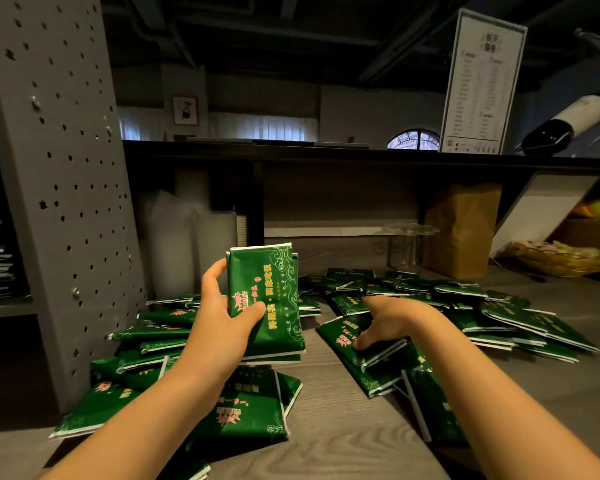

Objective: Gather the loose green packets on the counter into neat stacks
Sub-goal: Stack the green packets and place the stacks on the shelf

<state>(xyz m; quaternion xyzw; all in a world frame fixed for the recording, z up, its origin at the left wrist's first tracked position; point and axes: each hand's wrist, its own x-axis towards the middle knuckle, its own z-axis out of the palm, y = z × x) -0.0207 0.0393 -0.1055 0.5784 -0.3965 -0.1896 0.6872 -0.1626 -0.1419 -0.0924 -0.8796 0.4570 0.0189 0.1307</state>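
My left hand (222, 313) holds a small stack of green packets (274, 282) upright above the grey wooden counter (329, 431), thumb across the front. My right hand (392, 320) reaches down to a green packet (343, 336) lying flat at centre right, fingertips touching its top; whether it grips the packet is unclear. Several loose green packets lie scattered: a heap at the left (146, 341), one large packet near me (250, 410), and a spread at the right (499, 313).
A grey perforated column (59, 168) stands at the left. Behind the packets are a clear glass jar (407, 247), a brown paper bag (461, 230) and a leaning white board (541, 209). A menu stand (482, 84) sits on the upper shelf.
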